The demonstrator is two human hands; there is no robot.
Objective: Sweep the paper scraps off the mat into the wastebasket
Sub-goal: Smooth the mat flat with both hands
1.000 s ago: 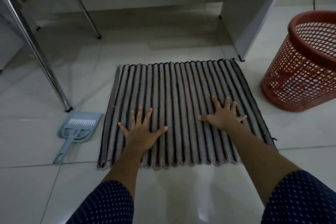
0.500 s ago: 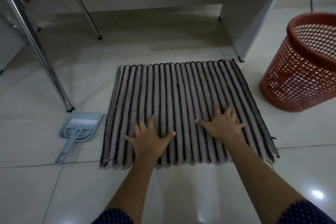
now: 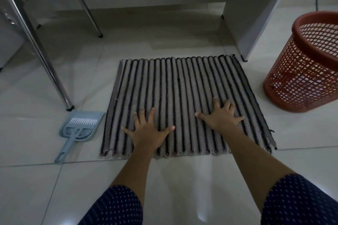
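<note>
A pale glossy tiled floor [image 3: 173,179] fills the view, seen from above by a person leaning over it. At the top stands a white desk [image 3: 256,14], one side panel resting on the tiles, and to the left slant the shiny metal legs [image 3: 42,56] of another piece of furniture. In the middle of the floor lies the mat [image 3: 182,87], a ribbed rectangle with grey and dark stripes running away from the viewer; its far right corner sits close to the foot of the desk panel. No paper scraps can be made out on its surface in this dim light. To the right of the mat, near but not touching it, stands the wastebasket [image 3: 301,75], a round red mesh bin with a solid rim, upright and partly cut off by the frame edge. Both forearms reach in from the bottom, in dark blue sleeves [image 3: 117,206] with small white dots. The left hand [image 3: 148,131] lies flat, palm down, fingers spread, on the near left part of the mat, holding nothing. The right hand [image 3: 222,117] lies the same way on the near right part, also splayed and empty. Just beside the mat's left edge lies a small light blue dustpan [image 3: 87,120], with a matching brush [image 3: 73,139] resting in it, handle pointing toward the viewer.
</note>
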